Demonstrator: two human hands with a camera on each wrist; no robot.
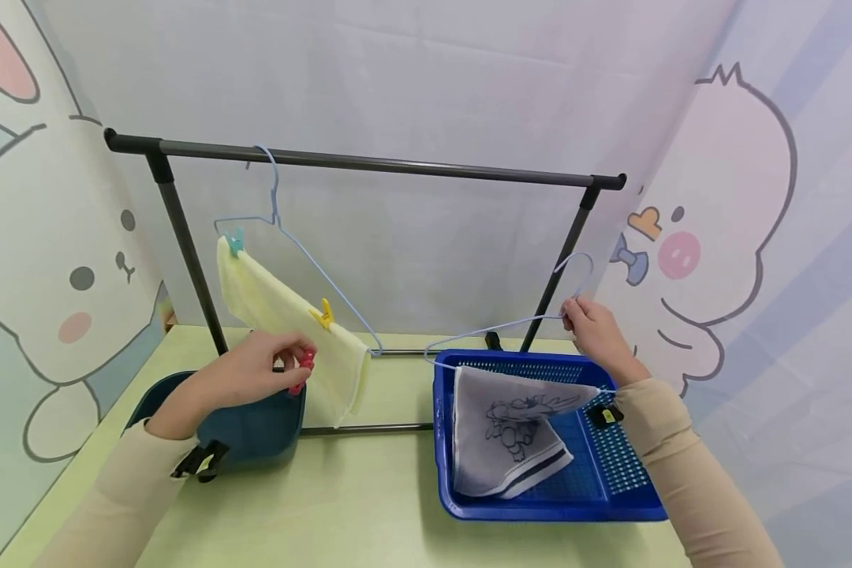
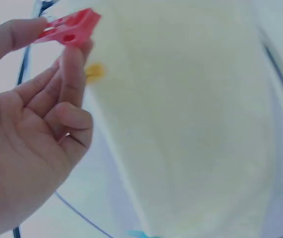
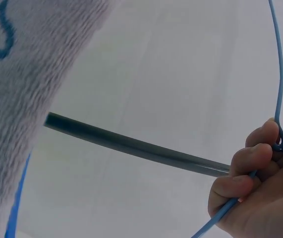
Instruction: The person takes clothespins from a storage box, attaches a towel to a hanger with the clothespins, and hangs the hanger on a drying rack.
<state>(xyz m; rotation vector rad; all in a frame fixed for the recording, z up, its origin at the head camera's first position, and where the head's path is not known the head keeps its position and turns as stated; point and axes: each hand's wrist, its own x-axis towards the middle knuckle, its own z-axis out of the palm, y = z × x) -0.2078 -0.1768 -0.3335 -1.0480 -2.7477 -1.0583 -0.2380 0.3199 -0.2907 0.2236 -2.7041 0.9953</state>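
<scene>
My left hand (image 1: 255,371) pinches a red clothespin (image 2: 74,29) between thumb and fingertips, in front of a pale yellow towel (image 1: 284,315). That towel hangs over a blue wire hanger (image 1: 319,264) hooked on the rack's bar, with a teal clothespin (image 1: 235,241) at its upper left and a yellow clothespin (image 1: 323,313) farther along. On the right, my right hand (image 1: 599,331) grips a second blue wire hanger (image 1: 497,325) just below its hook. A grey towel (image 1: 504,426) with a dark line drawing drapes over that hanger's lower bar, above the blue basket.
A black metal rack (image 1: 397,164) spans the back of the light green table (image 1: 355,497). The blue basket (image 1: 554,513) stands at the right. A dark teal bin (image 1: 255,434) sits at the left, partly behind my left arm. Printed curtains surround the table.
</scene>
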